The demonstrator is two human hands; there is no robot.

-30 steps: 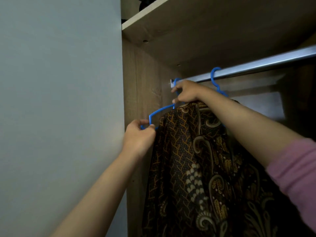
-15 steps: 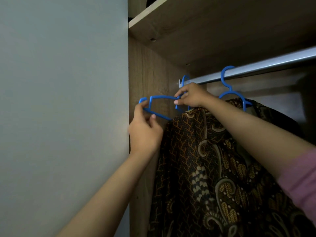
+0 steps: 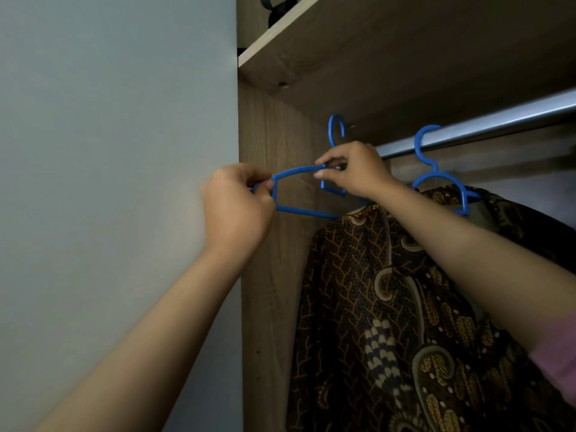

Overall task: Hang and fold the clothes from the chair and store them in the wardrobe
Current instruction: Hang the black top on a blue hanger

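Wardrobe [image 3: 274, 275] interior dim; hands [image 3: 237, 210] grip hanger [image 3: 299, 194].

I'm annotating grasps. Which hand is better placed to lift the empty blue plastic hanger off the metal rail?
Probably right: the right hand pinches the empty blue plastic hanger just below its hook, beside the metal rail; the left hand grips only its outer end.
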